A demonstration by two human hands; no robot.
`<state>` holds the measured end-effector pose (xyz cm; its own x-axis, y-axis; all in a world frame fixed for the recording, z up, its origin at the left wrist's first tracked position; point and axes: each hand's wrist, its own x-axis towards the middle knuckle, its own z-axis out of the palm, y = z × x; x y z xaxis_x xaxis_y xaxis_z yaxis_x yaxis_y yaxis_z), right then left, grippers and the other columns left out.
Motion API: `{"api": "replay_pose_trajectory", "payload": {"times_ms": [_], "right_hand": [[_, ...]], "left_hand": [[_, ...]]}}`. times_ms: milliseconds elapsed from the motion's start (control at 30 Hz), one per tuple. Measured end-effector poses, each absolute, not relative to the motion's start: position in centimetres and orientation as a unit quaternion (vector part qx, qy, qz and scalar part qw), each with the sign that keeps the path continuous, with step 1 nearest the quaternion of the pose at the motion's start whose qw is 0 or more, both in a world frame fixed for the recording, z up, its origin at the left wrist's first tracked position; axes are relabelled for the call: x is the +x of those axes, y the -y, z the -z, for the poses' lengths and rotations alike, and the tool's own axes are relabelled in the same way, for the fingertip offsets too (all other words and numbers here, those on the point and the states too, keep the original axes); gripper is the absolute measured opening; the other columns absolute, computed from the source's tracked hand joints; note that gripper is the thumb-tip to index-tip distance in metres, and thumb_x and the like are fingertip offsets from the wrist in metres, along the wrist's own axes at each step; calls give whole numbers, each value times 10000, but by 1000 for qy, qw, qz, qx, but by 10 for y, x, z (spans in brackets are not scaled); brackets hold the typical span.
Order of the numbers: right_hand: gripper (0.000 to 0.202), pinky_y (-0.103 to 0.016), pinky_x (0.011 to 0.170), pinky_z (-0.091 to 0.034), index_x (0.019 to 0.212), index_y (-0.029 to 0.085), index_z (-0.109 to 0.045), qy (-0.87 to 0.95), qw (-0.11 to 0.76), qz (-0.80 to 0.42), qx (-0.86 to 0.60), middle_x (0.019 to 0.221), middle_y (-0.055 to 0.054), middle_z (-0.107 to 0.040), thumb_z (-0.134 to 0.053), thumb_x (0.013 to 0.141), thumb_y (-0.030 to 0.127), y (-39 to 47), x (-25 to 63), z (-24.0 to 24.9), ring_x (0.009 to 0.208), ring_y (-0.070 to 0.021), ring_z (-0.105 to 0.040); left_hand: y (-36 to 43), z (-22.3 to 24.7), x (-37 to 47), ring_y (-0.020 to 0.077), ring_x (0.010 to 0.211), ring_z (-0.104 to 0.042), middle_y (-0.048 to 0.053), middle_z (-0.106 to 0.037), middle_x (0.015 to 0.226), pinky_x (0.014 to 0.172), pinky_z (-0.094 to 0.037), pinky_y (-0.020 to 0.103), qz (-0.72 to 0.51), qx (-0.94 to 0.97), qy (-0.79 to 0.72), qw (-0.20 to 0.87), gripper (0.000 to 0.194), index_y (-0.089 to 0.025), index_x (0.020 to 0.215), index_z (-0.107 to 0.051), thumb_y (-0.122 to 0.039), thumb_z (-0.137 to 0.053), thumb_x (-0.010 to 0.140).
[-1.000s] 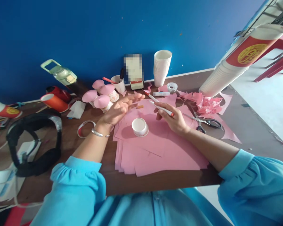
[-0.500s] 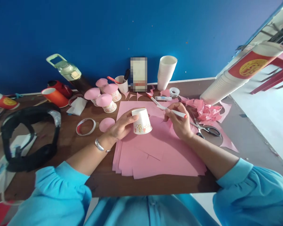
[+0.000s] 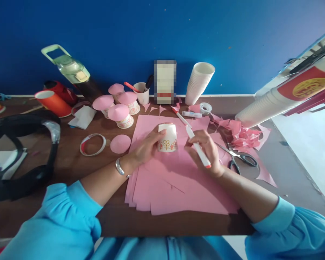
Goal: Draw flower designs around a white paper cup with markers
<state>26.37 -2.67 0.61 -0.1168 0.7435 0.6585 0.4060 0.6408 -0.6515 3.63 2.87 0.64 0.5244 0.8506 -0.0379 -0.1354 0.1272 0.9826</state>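
Note:
My left hand (image 3: 150, 146) is closed round the side of a white paper cup (image 3: 167, 134), held upside down with its wide rim lowest. Yellow and red flowers are drawn in a band near that rim. Between the fingers of my right hand (image 3: 205, 150) lies a white marker pen (image 3: 199, 146) with a red end; its other end points up and away, apart from the cup. Both hands are over a stack of pink paper sheets (image 3: 162, 195). Left of my left hand lies a pink paper disc (image 3: 120, 143).
Several decorated cups with pink cone tops (image 3: 119, 112) stand at back left, near a bottle (image 3: 73, 70) and tape roll (image 3: 93, 144). Scissors (image 3: 239, 156) and crumpled pink scraps (image 3: 246, 134) lie right. Stacked cups (image 3: 200, 83) stand by the wall; a headband-like black device (image 3: 47, 162) lies left.
The cup has turned in my left hand, bringing a yellow flower to the front. My right hand has swung the marker to a steeper angle. The camera view has shifted slightly.

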Motion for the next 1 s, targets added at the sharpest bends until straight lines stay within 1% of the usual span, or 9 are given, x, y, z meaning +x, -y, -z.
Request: {"api": "replay_pose_trajectory", "payload": {"times_ms": [100, 233, 367, 467, 567, 667, 767, 867, 1000], "right_hand": [[236, -320, 675, -581, 1172, 276, -615, 794, 492, -72, -350, 971, -36, -673, -772, 1006, 217, 32, 260, -7, 882, -211, -713], [292, -302, 650, -578, 1194, 279, -593, 785, 490, -43, -377, 976, -31, -656, -756, 995, 140, 31, 257, -7, 844, -194, -695], [291, -313, 656, -595, 1168, 298, -598, 775, 496, -40, -390, 965, -18, -663, -753, 986, 133, 29, 259, -7, 820, -195, -705], [254, -313, 651, -599, 1182, 293, -607, 781, 497, -60, -375, 948, -22, -682, -710, 1007, 141, 33, 262, -12, 819, -200, -728], [217, -325, 665, -625, 1268, 274, -603, 784, 498, -124, -348, 908, -26, -723, -637, 1058, 227, 42, 262, -18, 754, -196, -743], [304, -322, 621, -632, 1370, 252, -593, 805, 479, -143, -319, 900, -43, -760, -594, 1067, 255, 51, 257, -23, 724, -203, -755], [378, -324, 585, -631, 1381, 244, -619, 827, 474, -87, -290, 861, -40, -768, -645, 1008, 191, 55, 254, -24, 708, -218, -759], [388, -332, 580, -638, 1334, 273, -647, 816, 471, -63, -329, 874, -38, -775, -655, 971, 138, 54, 255, -23, 712, -223, -769], [398, -335, 571, -639, 1319, 278, -651, 815, 476, -81, -321, 861, -33, -775, -670, 953, 123, 53, 255, -21, 713, -225, -763]], "left_hand": [[-27, -8, 37, 309, 1168, -740, 95, -773, 1239, 939, -617, 423, -350, 481, -293, 748, 593, -284, 1382, -663, -695, -715, 958], [-27, -5, 33, 307, 1249, -702, 113, -715, 1370, 1023, -590, 435, -323, 521, -247, 751, 732, -314, 1510, -568, -602, -848, 897], [-28, -2, 30, 313, 1332, -655, 97, -655, 1456, 1060, -582, 460, -302, 568, -252, 722, 911, -377, 1561, -494, -385, -978, 789], [-27, -4, 32, 332, 1355, -650, 109, -645, 1468, 1063, -582, 474, -316, 581, -269, 700, 940, -380, 1591, -462, -386, -965, 797], [-26, -8, 33, 354, 1309, -673, 136, -643, 1458, 1008, -597, 468, -314, 596, -302, 674, 1038, -363, 1642, -416, -422, -972, 768], [-25, -12, 33, 341, 1228, -688, 132, -663, 1395, 944, -602, 438, -314, 629, -323, 633, 1019, -335, 1637, -433, -449, -954, 769], [-25, -14, 33, 317, 1160, -693, 116, -677, 1344, 904, -598, 412, -314, 660, -329, 598, 931, -319, 1573, -500, -447, -947, 767], [-25, -15, 33, 332, 1197, -676, 116, -672, 1347, 910, -600, 415, -307, 680, -341, 572, 892, -317, 1541, -528, -443, -949, 764], [-25, -12, 35, 332, 1219, -656, 125, -630, 1396, 925, -607, 415, -308, 681, -330, 576, 941, -316, 1568, -491, -441, -947, 754]]}}
